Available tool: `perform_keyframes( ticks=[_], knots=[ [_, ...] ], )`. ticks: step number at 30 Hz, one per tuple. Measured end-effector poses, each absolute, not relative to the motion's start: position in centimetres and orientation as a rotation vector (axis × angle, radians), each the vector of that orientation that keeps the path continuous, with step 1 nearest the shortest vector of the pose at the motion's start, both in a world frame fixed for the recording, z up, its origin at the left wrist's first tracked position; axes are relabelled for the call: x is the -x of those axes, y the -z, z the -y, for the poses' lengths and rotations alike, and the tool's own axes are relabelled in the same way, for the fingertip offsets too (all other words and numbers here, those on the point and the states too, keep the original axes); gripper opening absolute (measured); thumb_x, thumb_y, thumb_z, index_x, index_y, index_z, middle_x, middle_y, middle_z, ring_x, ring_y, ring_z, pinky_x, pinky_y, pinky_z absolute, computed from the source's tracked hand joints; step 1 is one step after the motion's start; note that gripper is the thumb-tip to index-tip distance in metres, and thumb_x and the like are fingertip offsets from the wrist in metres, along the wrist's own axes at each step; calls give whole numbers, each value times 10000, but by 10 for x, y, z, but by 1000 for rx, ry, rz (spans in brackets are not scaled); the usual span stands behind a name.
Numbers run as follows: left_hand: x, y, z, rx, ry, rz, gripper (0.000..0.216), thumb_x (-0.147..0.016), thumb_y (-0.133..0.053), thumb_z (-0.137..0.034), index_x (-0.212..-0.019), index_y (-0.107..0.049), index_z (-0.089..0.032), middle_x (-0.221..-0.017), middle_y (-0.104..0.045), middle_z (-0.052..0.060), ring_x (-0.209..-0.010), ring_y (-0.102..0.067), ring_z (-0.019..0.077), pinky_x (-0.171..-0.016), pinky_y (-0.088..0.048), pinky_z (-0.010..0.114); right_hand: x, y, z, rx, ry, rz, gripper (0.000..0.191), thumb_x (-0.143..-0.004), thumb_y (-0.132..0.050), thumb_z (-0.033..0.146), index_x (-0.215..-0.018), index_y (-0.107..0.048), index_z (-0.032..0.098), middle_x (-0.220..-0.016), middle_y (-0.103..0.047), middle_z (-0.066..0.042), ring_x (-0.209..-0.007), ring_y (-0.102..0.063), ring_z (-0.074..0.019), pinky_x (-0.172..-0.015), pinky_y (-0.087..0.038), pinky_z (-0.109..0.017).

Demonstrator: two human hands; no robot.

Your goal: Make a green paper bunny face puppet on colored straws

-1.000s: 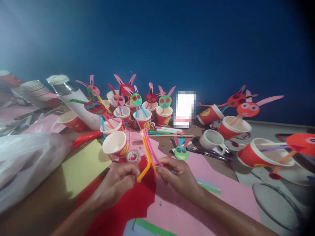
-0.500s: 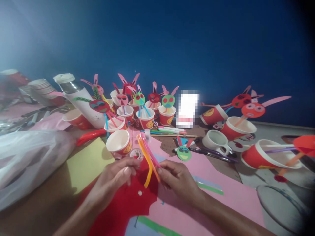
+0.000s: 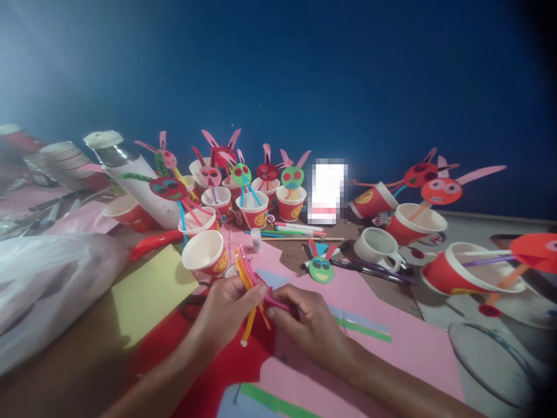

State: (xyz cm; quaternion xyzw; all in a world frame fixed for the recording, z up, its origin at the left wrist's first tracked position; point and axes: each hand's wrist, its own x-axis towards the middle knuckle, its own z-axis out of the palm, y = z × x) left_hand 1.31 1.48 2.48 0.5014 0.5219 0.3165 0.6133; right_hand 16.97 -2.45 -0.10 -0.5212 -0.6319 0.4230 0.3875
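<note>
My left hand pinches a small bundle of plastic straws, orange-yellow and pink, between thumb and fingers. Its lower orange ends hang below the thumb. My right hand is closed on the lower part of a pink straw, which bends sideways between the two hands. Beneath them lie a red sheet and a pink sheet. Just beyond the straws stands a red-and-white paper cup with nothing seen inside. A green paper rabbit face lies past my right hand.
Several paper cups with rabbit-faced straws, such as the green one, line the back. A mug, pens and a glowing phone screen sit ahead. At left are a plastic bag, yellow paper and a bottle.
My left hand has moved right and closed on the straw bundle, which only my right hand held before. The pink straw now bends toward my right hand. The view has shifted slightly.
</note>
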Motion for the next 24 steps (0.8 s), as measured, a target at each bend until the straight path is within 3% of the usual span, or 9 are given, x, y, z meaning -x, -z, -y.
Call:
perform_keyframes(
  ticks=[4, 8, 24],
  knots=[
    [-10, -19, -16, -1232, -677, -1255, 272, -708, -648, -384, -653, -642, -117, -597, -634, 29, -557, -566, 136, -522, -443, 220, -172, 3, 23, 1329, -695, 1840, 221, -865, -487, 246, -676, -566, 162, -593, -524, 14, -560, -442, -105, -561, -304, -235],
    [-8, -14, -18, -1180, -666, -1249, 313, -688, -653, -422, -669, -650, -110, -562, -628, 34, -537, -577, 155, -504, -454, 241, -174, 7, 21, 1180, -405, 2025, 231, -884, -438, 222, -703, -568, 159, -619, -535, -16, -605, -438, -134, -600, -293, -269],
    [-7, 1, -14, -1254, -661, -1180, 307, -749, -602, -422, -656, -593, -130, -571, -586, 6, -537, -527, 115, -525, -429, 214, -171, 14, 21, 1253, -388, 1872, 126, -860, -514, 231, -770, -585, 178, -710, -605, -25, -679, -514, -158, -649, -327, -287]
  ],
)
